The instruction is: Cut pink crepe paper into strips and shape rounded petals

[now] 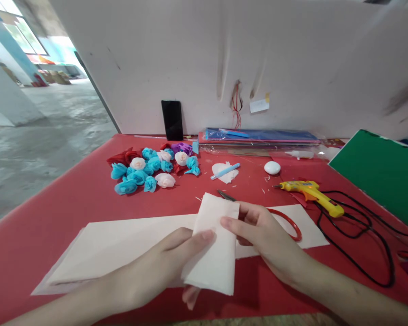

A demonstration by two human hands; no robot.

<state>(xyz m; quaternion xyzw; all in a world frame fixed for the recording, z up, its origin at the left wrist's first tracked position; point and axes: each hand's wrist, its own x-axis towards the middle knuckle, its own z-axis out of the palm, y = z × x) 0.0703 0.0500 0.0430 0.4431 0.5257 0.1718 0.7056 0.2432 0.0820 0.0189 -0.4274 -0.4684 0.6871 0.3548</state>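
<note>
A folded piece of white paper (216, 253) is held up between my two hands. My left hand (187, 253) grips its left side, thumb on top and fingertips showing beneath the lower edge. At the upper right edge my right hand (255, 224) pinches the same paper with thumb and fingers. Under both hands a long white paper strip (122, 240) lies across the red tabletop. Scissors with a red handle (294, 228) rest on the strip, partly hidden behind my right hand; their dark blade tip pokes out beyond the held paper.
Blue, white, red and purple paper flowers (146, 170) cluster at back left. A yellow glue gun (313, 194) with a black cord lies right, near a white egg-shaped object (272, 168). A blue pen (225, 171) sits on a paper scrap. A phone (172, 120) leans against the wall.
</note>
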